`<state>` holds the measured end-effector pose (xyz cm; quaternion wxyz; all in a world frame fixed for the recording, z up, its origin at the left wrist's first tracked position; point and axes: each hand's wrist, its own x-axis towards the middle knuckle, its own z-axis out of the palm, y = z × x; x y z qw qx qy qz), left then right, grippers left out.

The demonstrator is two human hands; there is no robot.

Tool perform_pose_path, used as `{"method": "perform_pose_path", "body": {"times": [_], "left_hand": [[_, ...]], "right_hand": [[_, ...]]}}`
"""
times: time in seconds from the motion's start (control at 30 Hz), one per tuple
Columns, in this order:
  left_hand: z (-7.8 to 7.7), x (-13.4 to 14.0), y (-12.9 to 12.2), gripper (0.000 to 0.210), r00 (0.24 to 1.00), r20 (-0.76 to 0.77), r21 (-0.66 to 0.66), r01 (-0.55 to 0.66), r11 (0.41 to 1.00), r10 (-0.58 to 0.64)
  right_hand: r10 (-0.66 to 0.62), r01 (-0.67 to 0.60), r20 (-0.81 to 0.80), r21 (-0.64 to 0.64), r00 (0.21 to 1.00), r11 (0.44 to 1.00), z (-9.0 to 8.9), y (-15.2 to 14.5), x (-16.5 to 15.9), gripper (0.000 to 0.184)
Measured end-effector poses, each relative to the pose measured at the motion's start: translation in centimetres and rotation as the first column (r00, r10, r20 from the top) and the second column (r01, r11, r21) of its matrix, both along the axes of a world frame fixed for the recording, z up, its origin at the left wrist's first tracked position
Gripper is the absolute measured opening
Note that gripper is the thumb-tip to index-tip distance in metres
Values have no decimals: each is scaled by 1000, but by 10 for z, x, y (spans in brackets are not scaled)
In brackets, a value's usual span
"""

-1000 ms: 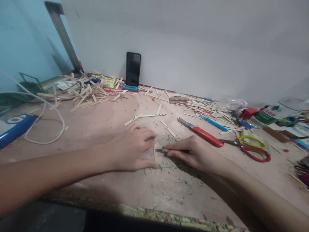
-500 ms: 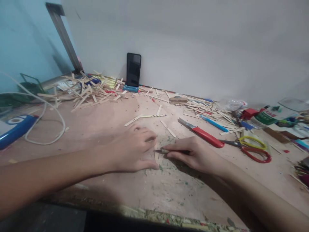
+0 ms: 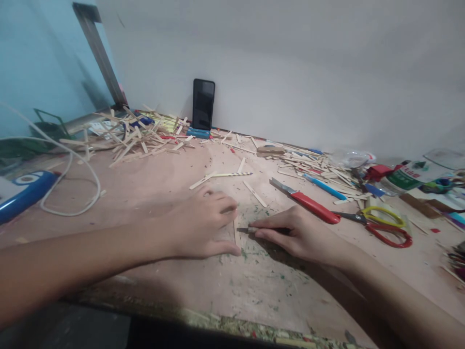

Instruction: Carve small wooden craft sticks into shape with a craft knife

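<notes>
Dim light, soft shadow beneath right hand [image 3: 300, 233], seemingly slight blur

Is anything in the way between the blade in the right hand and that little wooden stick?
Nothing visible is: the blade, in the right hand, has its tip right beside the wooden stick by the left hand. Whether blade and stick touch, I can't tell.

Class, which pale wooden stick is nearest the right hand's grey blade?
The pale wooden stick between thumb and fingers of the left hand; the other sticks lie farther away.
</notes>
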<state>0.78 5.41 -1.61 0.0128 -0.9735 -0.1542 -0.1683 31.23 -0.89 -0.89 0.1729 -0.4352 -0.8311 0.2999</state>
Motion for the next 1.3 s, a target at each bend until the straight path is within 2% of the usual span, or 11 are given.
{"method": "perform_pose_path", "body": {"times": [0.17,0.33,0.47,0.8,0.93,1.13,1.3], "left_hand": [[2,-3,3,63,1000,28,4,7,1000,-7],[6,-6,12,33,995,47,9,93,996,-93],[8,-7,15,34,987,38,14,159,987,-159],[4,-10,25,32,978,72,-6,197,980,-196],[7,-11,26,29,982,43,-13,186,983,-185],[5,-11,25,11,987,46,-70,158,985,-155],[7,-10,26,18,985,82,-144,161,976,-150]], "right_hand": [[22,-22,6,21,1000,1000,0,0,1,28],[27,-27,12,19,1000,999,0,1,3,28],[20,-20,11,8,1000,1000,1,0,4,27],[18,-18,0,11,1000,1000,4,1,2,28],[12,-12,-2,13,1000,1000,7,0,0,25],[6,-6,-9,2,1000,1000,9,-1,1,26],[-12,12,6,4,1000,1000,10,0,1,25]]}}
